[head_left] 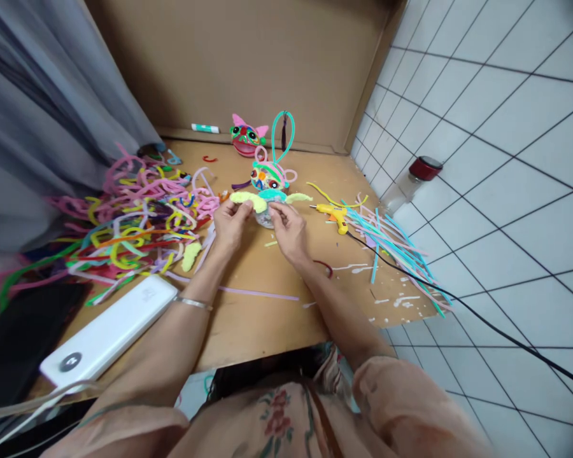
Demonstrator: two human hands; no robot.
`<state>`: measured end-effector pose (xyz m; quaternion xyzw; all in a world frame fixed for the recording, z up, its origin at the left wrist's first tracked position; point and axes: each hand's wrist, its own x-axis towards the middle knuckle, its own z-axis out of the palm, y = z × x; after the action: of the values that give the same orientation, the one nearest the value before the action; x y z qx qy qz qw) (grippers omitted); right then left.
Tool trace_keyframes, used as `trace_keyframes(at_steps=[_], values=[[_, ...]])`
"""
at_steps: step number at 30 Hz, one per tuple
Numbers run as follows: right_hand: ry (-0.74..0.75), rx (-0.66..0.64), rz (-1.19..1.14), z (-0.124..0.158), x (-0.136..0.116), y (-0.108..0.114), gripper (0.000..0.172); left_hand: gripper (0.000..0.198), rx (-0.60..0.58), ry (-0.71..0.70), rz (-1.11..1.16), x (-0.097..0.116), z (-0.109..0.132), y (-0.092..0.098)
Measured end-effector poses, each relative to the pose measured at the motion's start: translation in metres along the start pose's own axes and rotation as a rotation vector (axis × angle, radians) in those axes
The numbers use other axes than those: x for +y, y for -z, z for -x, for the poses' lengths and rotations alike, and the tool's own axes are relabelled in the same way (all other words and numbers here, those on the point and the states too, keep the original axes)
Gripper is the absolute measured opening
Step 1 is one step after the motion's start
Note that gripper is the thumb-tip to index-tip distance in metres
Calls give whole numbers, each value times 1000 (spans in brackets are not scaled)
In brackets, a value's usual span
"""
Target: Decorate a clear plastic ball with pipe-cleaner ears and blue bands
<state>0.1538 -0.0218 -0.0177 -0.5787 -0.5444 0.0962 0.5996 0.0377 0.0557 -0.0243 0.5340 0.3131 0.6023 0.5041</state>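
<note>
left hand (233,222): pinching yellow chenille piece (249,200) | long axis sideways, inner end toward right hand (289,230) | left hand nearer | right hand's grip: cannot tell

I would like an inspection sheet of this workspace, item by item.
Surface: brown table, white marks toward its right side.
Job's things: colourful fuzzy figure just beyond the hands; yellow fuzzy piece.
Clutter: tangled stems left; straighter stems right; white power bank.
Grip: left hand pinches the yellow fuzzy piece; right hand works below the figure's face, exact hold unclear.
Cables: black cord from yellow glue gun crosses the table's right edge.
Surroundings: grey curtain left, tiled wall right.
</note>
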Motion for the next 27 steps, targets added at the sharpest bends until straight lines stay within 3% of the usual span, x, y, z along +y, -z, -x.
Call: trace_keyframes(at_steps=[3,6,9,12,15,18,22,25,27], values=[[-20,70,338,-7,-2,29,27,31,20,21,46,-1,2,-3],[-211,114,775,-19,7,65,29,28,16,58,99,-1,4,-6],[-389,75,1111,-28,24,90,42,26,28,81,147,-3,5,-9],[-533,-15,1243,-31,43,101,54,25,23,88,175,-4,5,-9],[-579,0,1227,-32,57,106,58,26,29,100,206,-3,4,-9],[-686,52,1071,-34,62,113,49,30,38,127,250,-2,3,-8],[-678,318,851,-37,55,121,38,38,39,188,340,-1,2,-10],[-576,534,663,-42,40,118,38,42,34,255,410,-1,1,-11],[-473,608,560,-43,29,108,34,43,30,285,445,0,1,-12]])
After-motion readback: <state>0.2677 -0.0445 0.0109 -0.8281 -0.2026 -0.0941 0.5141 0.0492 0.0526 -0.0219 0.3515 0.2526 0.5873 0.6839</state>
